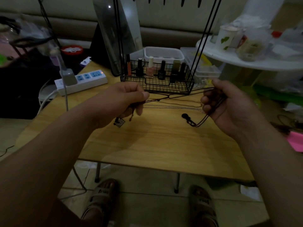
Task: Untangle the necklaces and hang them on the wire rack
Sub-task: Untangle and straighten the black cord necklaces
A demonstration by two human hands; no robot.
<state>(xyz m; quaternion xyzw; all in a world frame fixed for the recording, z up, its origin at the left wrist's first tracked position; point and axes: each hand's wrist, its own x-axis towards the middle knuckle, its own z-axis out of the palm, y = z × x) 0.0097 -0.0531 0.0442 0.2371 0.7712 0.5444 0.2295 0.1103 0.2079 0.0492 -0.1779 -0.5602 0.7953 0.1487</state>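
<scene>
My left hand (126,102) and my right hand (229,105) hold tangled necklaces stretched between them above the wooden table (155,141). A dark cord necklace (172,96) runs taut from hand to hand, with a small knot near the left. Below it a thin silver chain (168,106) also spans the gap. A square silver pendant (119,123) dangles under my left hand. A black round pendant (186,116) hangs on a cord loop from my right hand. The black wire rack (157,81) stands just behind the cords, its tall uprights rising out of view.
Several nail polish bottles (150,68) stand in the rack's basket. A white power strip (82,81) lies at the table's back left. Clear plastic boxes (164,54) sit behind the rack. A cluttered white round table (246,58) is at the right. My sandalled feet are below the table's front edge.
</scene>
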